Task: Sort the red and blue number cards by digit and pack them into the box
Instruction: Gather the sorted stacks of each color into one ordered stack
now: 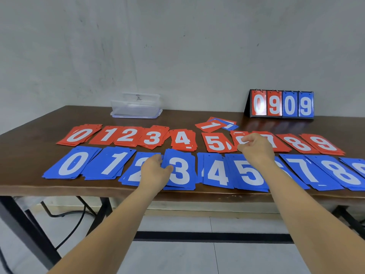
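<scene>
Mid-frame, the blue 3 pile (180, 171) is being gripped at its left edge by the left hand (156, 169), while the top card of the red 6 pile (237, 134) is being pinched by the right hand (254, 147). Edges ought to be squared before lifting. The clear plastic box (136, 105) is being kept upper-centre on the brown table (39, 125), against a grey wall (177, 46).

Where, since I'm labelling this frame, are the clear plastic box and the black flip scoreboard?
Clear plastic box (136, 106), head view, on its front wall.
Black flip scoreboard (284, 104), head view, on the middle of its number face.
</scene>
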`<action>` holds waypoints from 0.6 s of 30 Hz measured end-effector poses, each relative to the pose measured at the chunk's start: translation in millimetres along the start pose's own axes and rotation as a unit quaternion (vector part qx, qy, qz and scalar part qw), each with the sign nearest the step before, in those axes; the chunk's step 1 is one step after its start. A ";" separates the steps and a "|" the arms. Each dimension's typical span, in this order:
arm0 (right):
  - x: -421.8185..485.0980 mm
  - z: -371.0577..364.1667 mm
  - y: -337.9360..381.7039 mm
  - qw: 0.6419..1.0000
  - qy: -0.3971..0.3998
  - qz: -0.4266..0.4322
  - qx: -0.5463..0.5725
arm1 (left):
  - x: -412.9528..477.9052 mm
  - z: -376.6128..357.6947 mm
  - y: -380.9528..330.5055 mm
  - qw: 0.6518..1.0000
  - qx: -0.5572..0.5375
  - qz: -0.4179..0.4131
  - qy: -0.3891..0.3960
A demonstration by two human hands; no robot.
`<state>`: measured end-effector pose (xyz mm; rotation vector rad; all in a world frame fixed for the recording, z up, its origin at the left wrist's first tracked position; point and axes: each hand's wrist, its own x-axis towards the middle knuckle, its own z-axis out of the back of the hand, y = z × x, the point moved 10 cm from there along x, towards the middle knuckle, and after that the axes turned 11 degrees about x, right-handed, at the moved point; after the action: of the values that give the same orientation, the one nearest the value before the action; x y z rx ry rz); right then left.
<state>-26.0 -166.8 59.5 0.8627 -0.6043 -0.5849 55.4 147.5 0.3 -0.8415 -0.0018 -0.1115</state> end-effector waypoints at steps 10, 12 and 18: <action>9.9 -18.9 6.7 0.999 0.035 0.038 0.011 | 7.9 13.0 -11.0 0.991 -0.117 -0.032 -0.061; 15.6 -24.0 7.5 0.998 0.037 0.045 0.019 | 13.2 12.5 -16.6 0.988 -0.136 -0.042 -0.065; 38.5 -40.9 15.3 0.995 0.055 0.061 0.055 | 42.9 8.7 -41.1 0.984 -0.149 -0.076 -0.061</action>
<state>32.2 -164.2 60.7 0.9481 -0.5894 -0.3934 94.4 122.6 38.6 -1.1466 -0.1683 -0.2071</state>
